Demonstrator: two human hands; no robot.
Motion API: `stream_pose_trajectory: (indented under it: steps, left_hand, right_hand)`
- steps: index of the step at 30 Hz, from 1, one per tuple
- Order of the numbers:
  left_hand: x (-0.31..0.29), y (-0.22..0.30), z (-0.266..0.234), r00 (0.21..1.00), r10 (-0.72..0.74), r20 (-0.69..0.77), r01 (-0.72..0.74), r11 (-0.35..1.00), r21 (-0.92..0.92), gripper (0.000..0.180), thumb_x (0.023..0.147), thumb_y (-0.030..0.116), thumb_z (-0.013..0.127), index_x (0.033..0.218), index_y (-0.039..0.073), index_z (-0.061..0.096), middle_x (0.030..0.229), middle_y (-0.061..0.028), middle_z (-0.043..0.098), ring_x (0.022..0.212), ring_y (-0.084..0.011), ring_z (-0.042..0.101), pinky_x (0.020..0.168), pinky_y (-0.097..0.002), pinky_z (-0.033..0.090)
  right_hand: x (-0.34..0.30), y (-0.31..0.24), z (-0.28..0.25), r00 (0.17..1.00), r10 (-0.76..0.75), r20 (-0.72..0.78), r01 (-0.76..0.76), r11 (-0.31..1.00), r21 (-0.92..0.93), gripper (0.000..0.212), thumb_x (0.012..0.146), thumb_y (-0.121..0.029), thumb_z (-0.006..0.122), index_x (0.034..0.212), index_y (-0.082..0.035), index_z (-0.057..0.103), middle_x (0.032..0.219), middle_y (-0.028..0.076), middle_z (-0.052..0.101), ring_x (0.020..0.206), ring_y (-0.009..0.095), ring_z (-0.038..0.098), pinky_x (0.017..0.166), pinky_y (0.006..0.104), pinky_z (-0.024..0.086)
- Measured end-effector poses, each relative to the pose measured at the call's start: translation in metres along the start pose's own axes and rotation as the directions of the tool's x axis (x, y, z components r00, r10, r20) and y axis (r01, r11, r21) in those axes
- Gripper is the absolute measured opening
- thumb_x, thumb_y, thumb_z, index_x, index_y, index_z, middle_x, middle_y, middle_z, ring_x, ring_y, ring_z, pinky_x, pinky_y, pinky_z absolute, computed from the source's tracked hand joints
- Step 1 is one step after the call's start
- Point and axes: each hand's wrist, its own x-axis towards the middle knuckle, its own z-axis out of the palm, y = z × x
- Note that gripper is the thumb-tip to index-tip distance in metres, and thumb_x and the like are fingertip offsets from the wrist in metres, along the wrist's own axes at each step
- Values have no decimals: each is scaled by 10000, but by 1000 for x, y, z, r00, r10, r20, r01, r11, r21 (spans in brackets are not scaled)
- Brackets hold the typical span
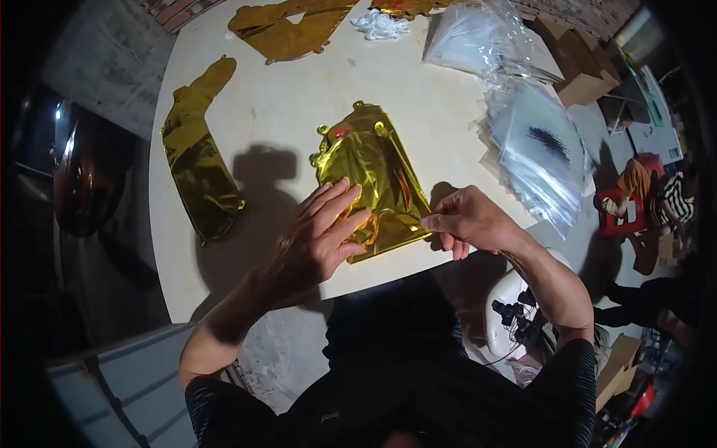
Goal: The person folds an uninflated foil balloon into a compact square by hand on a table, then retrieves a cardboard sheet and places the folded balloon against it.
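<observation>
A shiny gold foil balloon [373,160], deflated and folded into a rough rectangle, lies near the front edge of the table. My left hand [323,231] rests on its lower left part, fingers stretched out and slightly apart. At the lower right corner, my right hand [467,220] pinches the foil's edge between thumb and forefinger. A small red spot and several little round tabs show along the balloon's upper left edge. To the left lies another flat gold foil balloon [196,149], long and bent.
More gold foil [291,30] lies at the table's far side, beside a crumpled white bundle [381,25]. Clear plastic bags [541,145] fan out at the right, with more bags [478,37] behind. A cardboard box [575,63] stands beyond. Other people [665,198] are at the far right.
</observation>
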Motion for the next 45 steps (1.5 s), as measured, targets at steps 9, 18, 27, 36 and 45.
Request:
stream_pose_trajectory:
  steps: [9, 18, 27, 36, 45]
  left_hand:
    - [-32, 16, 21, 981, -147, -123, 150, 989, 12, 438, 801, 119, 867, 1204, 0, 744, 1425, -191, 600, 1382, -388, 536, 1135, -468, 486]
    - [-30, 17, 26, 977, -150, -150, 156, 987, 25, 357, 854, 100, 826, 1192, 10, 752, 1402, -199, 615, 1398, -392, 525, 1161, -471, 461]
    - [-33, 14, 28, 977, -145, -157, 149, 989, 12, 352, 855, 98, 824, 1188, 11, 752, 1394, -198, 619, 1389, -395, 530, 1163, -474, 457]
    - [-31, 15, 26, 979, -148, -139, 152, 988, 21, 335, 867, 110, 811, 1183, 16, 754, 1403, -190, 613, 1387, -388, 533, 1151, -468, 462]
    - [-29, 16, 23, 977, -179, -118, 182, 983, 15, 313, 882, 122, 796, 1181, 36, 758, 1403, -175, 615, 1377, -381, 547, 1144, -464, 466]
  right_hand:
    - [-3, 6, 9, 995, -35, -89, 39, 998, 45, 308, 1039, -253, 715, 907, 25, 711, 628, 53, 663, 494, 124, 648, 463, 261, 546]
    - [-6, 5, 18, 984, -33, -173, 30, 999, -16, 340, 1058, -262, 684, 907, 41, 709, 652, 65, 675, 526, 134, 667, 484, 270, 557]
    - [-9, 2, 21, 937, -225, -267, 117, 923, -367, 428, 1046, -312, 693, 822, 51, 717, 577, 108, 645, 521, 199, 672, 512, 345, 535]
    - [6, 16, 11, 682, -631, -370, 137, 607, -783, 269, 962, -265, 759, 869, -15, 730, 705, 168, 695, 607, 348, 680, 590, 431, 531]
    - [36, 23, 16, 355, -923, 147, 458, 34, -888, 394, 896, -102, 790, 1269, 1, 714, 1385, 156, 686, 1336, 339, 630, 1152, 462, 509]
